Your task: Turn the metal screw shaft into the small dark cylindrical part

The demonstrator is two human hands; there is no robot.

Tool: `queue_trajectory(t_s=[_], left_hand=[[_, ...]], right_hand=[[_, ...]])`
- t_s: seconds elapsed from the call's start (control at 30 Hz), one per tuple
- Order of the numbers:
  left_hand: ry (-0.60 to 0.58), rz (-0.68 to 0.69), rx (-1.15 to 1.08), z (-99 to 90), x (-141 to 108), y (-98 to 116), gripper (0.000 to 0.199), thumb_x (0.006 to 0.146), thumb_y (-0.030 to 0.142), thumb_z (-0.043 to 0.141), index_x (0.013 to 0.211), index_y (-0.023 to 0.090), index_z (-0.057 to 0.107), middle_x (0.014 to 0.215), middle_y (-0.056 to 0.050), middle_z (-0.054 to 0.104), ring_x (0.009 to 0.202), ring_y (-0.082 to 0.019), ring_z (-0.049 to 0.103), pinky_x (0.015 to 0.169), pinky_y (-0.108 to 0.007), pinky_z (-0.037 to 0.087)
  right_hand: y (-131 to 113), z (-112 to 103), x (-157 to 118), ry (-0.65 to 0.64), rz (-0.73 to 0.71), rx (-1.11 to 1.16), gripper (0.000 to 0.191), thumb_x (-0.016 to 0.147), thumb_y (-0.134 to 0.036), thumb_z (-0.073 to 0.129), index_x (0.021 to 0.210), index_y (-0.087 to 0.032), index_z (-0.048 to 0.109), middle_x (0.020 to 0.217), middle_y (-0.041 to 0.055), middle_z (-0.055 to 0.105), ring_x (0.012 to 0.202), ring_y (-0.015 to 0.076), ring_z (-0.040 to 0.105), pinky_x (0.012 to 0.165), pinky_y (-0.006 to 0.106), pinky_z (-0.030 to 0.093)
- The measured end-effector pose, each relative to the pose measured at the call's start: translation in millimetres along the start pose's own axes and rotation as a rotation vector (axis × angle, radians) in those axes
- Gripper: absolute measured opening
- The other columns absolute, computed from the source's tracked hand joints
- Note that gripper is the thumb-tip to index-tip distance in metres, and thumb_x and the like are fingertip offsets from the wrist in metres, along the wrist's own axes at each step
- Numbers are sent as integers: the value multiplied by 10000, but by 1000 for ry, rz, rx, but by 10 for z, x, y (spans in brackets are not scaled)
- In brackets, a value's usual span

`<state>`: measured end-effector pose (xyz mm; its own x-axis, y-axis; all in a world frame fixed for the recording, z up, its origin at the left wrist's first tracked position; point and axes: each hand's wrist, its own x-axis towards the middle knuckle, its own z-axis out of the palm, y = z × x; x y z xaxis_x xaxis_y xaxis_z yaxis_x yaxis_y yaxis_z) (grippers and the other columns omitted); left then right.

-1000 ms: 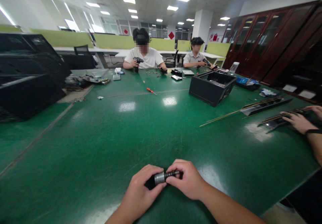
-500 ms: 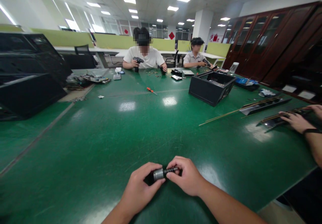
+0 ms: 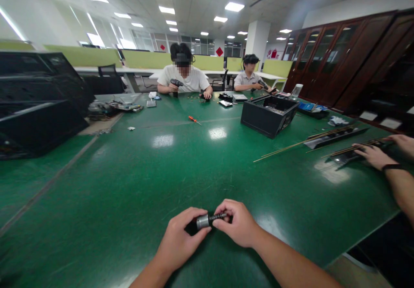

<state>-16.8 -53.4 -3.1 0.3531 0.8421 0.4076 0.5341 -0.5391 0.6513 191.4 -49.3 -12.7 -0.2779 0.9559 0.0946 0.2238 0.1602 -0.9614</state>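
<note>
Near the table's front edge, my left hand [image 3: 181, 236] is wrapped round a motor-like part, a short silver cylinder [image 3: 203, 222] with a black rear end. From its right end sticks out a thin dark shaft [image 3: 217, 217] with rings along it. My right hand [image 3: 237, 224] pinches the far end of this shaft between thumb and fingers. The part lies roughly level, just over the green table [image 3: 181, 171]. My fingers partly hide both of its ends, and I cannot tell whether shaft and cylinder are one piece.
An orange screwdriver [image 3: 193, 119] lies mid-table. Beyond it stands a black metal case [image 3: 268, 117]. Thin rods [image 3: 280, 152] and dark rails lie at right beside a co-worker's hands [image 3: 371, 155]. Large black cases [image 3: 42, 107] stand left. Two people across hold power drills [image 3: 176, 83].
My hands keep their hold on the part and have hardly moved. The view has tipped up slightly. The person across has lowered the dark object in one hand to the table.
</note>
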Motion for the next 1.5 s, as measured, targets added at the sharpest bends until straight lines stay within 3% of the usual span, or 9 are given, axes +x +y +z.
queue_trajectory(t_s=[0.5, 1.5], left_hand=[[19, 5, 0, -12, 17, 5, 264, 772, 233, 758, 1022, 250, 673, 936, -5, 720, 841, -171, 682, 769, -259, 530], [42, -11, 34, -24, 34, -19, 249, 772, 269, 746, 1014, 241, 695, 942, -28, 731, 842, -190, 694, 778, -285, 549]], right_hand=[[-8, -30, -15, 13, 11, 71, 91, 757, -210, 689, 816, -163, 637, 629, -44, 508, 538, 92, 439, 528, 219, 344], [8, -147, -30, 75, -28, -20, 91, 750, -204, 696, 824, -159, 668, 595, -53, 505, 510, 86, 445, 512, 211, 351]])
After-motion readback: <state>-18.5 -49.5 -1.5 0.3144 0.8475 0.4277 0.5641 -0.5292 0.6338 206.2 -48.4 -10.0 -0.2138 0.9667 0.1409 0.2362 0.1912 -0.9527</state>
